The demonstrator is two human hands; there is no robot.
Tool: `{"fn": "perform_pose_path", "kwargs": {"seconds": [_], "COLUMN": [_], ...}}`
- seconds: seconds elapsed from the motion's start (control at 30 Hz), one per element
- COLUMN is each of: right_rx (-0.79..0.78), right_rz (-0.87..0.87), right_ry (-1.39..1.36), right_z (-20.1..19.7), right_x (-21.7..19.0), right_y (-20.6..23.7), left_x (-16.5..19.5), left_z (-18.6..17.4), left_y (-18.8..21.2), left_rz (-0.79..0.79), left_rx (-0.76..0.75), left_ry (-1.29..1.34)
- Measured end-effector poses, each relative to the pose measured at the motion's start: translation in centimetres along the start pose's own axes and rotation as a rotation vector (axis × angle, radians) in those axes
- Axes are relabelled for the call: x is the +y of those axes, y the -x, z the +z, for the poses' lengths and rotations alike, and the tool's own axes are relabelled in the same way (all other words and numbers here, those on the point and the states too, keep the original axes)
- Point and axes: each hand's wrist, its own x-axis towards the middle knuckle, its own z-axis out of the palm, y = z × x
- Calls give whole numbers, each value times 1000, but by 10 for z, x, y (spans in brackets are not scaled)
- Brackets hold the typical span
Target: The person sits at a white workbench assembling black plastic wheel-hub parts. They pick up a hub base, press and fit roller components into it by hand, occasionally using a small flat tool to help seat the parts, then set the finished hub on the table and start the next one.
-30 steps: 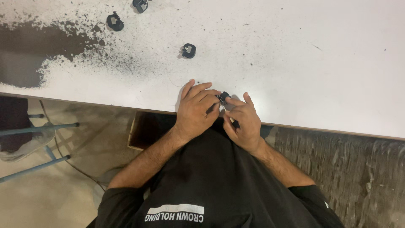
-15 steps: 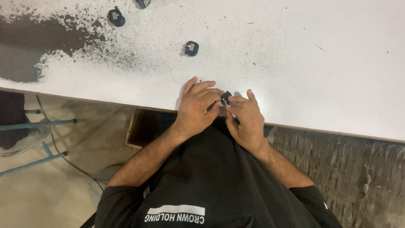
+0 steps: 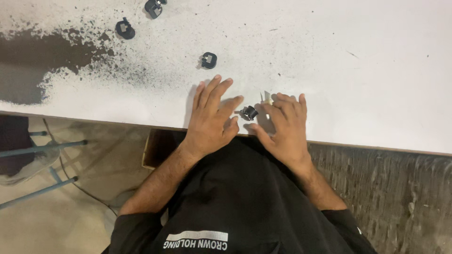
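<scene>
A small black part with a metal piece lies on the white table near its front edge, between my two hands. My left hand rests flat on the table with fingers spread, its index fingertip and thumb just left of the part. My right hand lies just right of the part, fingers curled over a thin pale tool whose tip sticks out past the fingertips. Its thumb points toward the part.
Three more small black parts lie farther back: one past my left hand, one and one at the far left. A dark powdery stain covers the table's left. Below the edge are a brown box and blue metal legs.
My hands, closed together on the small black part before, have spread apart. The part now lies on the table between them, and my left fingers have opened out.
</scene>
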Motion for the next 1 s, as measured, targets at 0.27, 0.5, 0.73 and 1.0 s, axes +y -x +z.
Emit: {"fn": "perform_pose_path", "kwargs": {"seconds": [0.27, 0.5, 0.73, 1.0], "right_rx": [14, 44, 33, 34], "right_rz": [1, -6, -25, -13], "right_ry": [24, -3, 22, 9], "right_z": [15, 18, 18, 19], "right_x": [6, 14, 17, 21], "right_y": [-2, 6, 6, 7], "left_x": [-11, -6, -4, -7], "left_z": [3, -5, 3, 16], "left_y": [-16, -11, -17, -7], "left_rz": [21, -59, -35, 35], "left_rx": [-104, -111, -145, -51], "left_ry": [80, 225, 207, 92]}}
